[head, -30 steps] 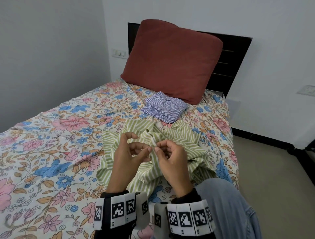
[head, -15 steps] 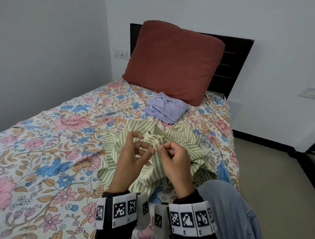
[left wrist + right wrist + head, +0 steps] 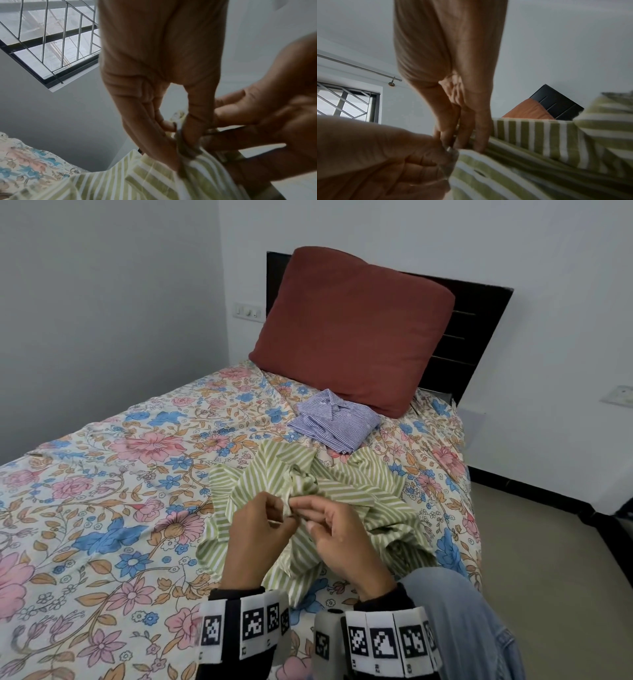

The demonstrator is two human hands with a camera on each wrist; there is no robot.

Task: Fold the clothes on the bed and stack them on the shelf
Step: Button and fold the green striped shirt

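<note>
Nearest, my left hand (image 3: 255,529) and right hand (image 3: 337,534) both pinch the placket edge of the crumpled green-and-white striped cotton shirt (image 3: 346,491) on the floral-sheeted bed (image 3: 102,474): light, limp, best held by seams or collar; beyond, a folded blue-striped shirt (image 3: 334,422).

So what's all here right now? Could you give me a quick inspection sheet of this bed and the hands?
Surface: bed with a floral sheet.
Job's things: green striped shirt, crumpled near the bed's edge; blue striped shirt, folded, lying before the pillow.
Clutter: red pillow leaning on the dark headboard.
Grippers: left hand and right hand both pinch the green shirt's fabric, close together.
Cables: nothing seen.
Surroundings: white walls, wall switch, barred window; shelf not in view.
</note>
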